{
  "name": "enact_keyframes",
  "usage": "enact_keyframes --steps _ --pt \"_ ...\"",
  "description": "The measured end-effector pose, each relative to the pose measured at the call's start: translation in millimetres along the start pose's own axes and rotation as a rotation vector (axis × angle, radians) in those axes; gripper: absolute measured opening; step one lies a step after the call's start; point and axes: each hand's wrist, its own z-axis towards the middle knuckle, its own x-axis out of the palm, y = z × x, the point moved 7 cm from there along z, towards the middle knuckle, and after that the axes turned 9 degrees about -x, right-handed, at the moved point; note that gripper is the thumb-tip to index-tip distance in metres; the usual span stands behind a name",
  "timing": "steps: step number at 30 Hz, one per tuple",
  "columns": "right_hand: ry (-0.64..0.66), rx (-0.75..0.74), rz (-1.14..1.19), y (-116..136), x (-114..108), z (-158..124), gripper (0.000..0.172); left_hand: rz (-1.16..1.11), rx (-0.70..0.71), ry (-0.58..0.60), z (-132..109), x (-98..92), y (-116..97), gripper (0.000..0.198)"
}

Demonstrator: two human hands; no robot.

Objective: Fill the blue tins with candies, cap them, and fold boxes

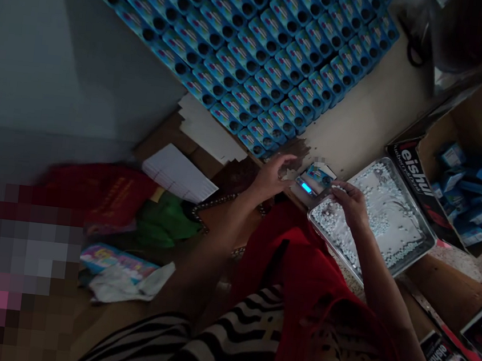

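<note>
Scale, small and flat with a glowing blue display [306,188], sits just right of the centre of the frame; a small blue printed piece [319,175] shows at its upper side. Left hand [270,178] is positioned left of the scale, fingers curved and spread from the thumb in a wide C, with nothing gripped. Right hand [352,205] is at the right side of the scale, fingers bent and drawn together; whether they pinch anything cannot be told. Rectangular silver metal tray [404,222], holding small pale pellets [377,220], lies beneath the right hand and forearm, right of centre. Blue printed boxes with dark round spots [245,60] stand in rows across the upper centre
</note>
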Motion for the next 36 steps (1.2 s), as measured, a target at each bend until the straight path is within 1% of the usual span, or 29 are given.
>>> enact_keyframes --steps 3,8,10,15,18,20,21,22,23,26,28,30,32,34,36 --pt "0.003 -0.062 -0.116 5 4 3 0.038 -0.023 -0.038 -0.007 -2 -2.5 10 0.07" --pt "-0.006 -0.159 -0.286 11 8 10 0.04 -0.065 -0.059 0.003 -2 -0.4 21 0.074" --pt "-0.016 -0.162 -0.285 11 9 10 0.04 -0.061 -0.06 0.002 -3 -0.4 23 0.074" --pt "-0.058 -0.115 -0.182 6 8 10 0.04 -0.036 -0.055 0.002 -4 -3.6 21 0.07" --pt "-0.135 -0.083 -0.035 -5 -6 7 0.039 -0.011 -0.04 -0.011 -6 -8.7 18 0.065" --pt "-0.206 -0.07 0.062 -15 -26 2 0.038 0.017 -0.02 -0.032 -8 -14.1 17 0.058" --pt "-0.24 -0.066 0.07 -21 -38 -2 0.038 0.031 -0.013 -0.045 -8 -17.3 16 0.055" --pt "-0.263 -0.063 0.03 -26 -52 -7 0.039 0.044 -0.011 -0.058 -9 -20.5 17 0.053" --pt "-0.269 -0.064 -0.079 -30 -65 -14 0.041 0.054 -0.011 -0.07 -10 -23.7 17 0.052" --pt "-0.254 -0.105 -0.571 -38 -102 -39 0.055 0.066 -0.02 -0.078 -13 -30.1 18 0.051" --pt "-0.24 -0.181 -0.88 -40 -119 -58 0.062 0.067 -0.022 -0.078 -15 -31.8 18 0.05" --pt "-0.208 -0.257 -1.1 -45 -127 -73 0.061 0.058 -0.028 -0.078 -18 -31.4 17 0.049" --pt "-0.155 -0.294 -1.265 -55 -129 -83 0.055 0.054 -0.038 -0.085 -22 -29.8 17 0.048" --pt "-0.138 -0.299 -1.338 -64 -129 -86 0.05 0.064 -0.05 -0.101 -26 -27.7 16 0.046" --pt "-0.125 -0.332 -1.379 -67 -123 -85 0.041 0.078 -0.06 -0.125 -32 -26.2 15 0.044"
